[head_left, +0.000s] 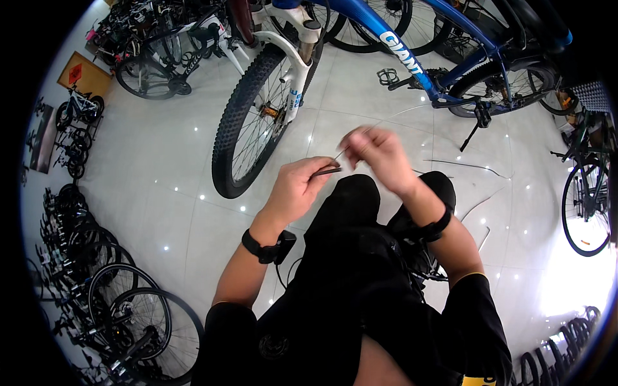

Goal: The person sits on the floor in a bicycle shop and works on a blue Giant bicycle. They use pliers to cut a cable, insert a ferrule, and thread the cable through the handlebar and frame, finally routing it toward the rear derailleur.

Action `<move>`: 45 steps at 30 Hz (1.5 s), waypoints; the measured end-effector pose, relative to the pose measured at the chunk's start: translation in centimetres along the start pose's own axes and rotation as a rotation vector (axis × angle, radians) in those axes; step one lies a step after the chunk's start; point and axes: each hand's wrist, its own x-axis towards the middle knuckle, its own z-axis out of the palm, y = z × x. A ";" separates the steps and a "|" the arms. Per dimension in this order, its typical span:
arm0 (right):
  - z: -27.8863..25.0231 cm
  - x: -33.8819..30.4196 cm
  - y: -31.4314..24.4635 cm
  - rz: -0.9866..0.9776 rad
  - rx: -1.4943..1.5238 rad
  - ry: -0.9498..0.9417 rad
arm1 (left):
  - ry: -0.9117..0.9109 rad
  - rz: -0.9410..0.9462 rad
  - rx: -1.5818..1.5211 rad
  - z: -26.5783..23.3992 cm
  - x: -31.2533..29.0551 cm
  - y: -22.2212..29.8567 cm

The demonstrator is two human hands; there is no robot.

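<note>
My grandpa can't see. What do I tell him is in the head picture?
A person's bare left hand holds a thin, dark, rod-like piece while the blurred bare right hand pinches a thin wire beside it. Ahead stands a blue-framed bicycle; loose thin wires lie on shiny pale floor tiles.

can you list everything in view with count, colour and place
blue bicycle: one, blue, top
black-and-white bicycle: one, upper left
other bicycles: many, mostly dark, around the edges
wheels: several, dark, lower right
panel: one, brown, upper left
floor: one, pale, beneath
cable pieces: several, dark and pale, floor right of hands
thin piece: one, dark, in left hand
wristbands: two, black, wrists
clothing: black, lower centre
left hand: one, bare, centre
right hand: one, bare, blurred, centre
</note>
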 end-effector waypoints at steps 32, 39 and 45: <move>-3.6 -2.9 -7.2 -0.461 -0.165 0.274 | 0.011 0.005 -0.043 -1.2 -0.8 -2.2; 0.7 -3.0 -6.6 -0.309 -0.133 0.138 | 0.058 0.138 -0.071 -1.0 -0.2 -1.6; 1.4 -1.9 -4.3 -0.182 -0.266 0.046 | 0.008 0.058 -0.102 -0.6 0.2 -0.4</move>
